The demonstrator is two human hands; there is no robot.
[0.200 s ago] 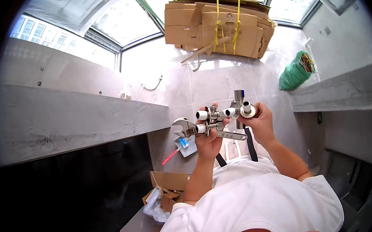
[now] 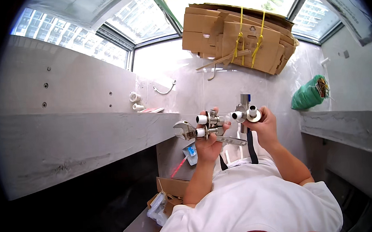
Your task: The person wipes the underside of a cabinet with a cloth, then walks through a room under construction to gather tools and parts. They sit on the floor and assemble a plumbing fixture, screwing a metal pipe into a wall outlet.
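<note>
A person (image 2: 277, 191), dressed in white, works with metal fittings over a tiled floor (image 2: 231, 85) near bright windows (image 2: 144, 19). The left grip (image 2: 209, 148) is wrapped around 2 metal fittings (image 2: 214, 121) with white-covered ends — 1 above the other in the view — and an adjustable wrench (image 2: 185, 130), its head out to the left and its handle slanting right below the fittings. The right grip (image 2: 265, 124) clasps a cluster of valve parts (image 2: 239, 115), a round disc among them and a blue piece at the far end, near the left grip's load. Beyond, a stack of flattened cardboard (image 2: 201, 28) is bound with yellow straps (image 2: 239, 37); a green bag (image 2: 304, 97) lies to the right. On the left, a dustpan (image 2: 191, 154) with a red handle (image 2: 179, 167) rests near an open cardboard box (image 2: 173, 185).
</note>
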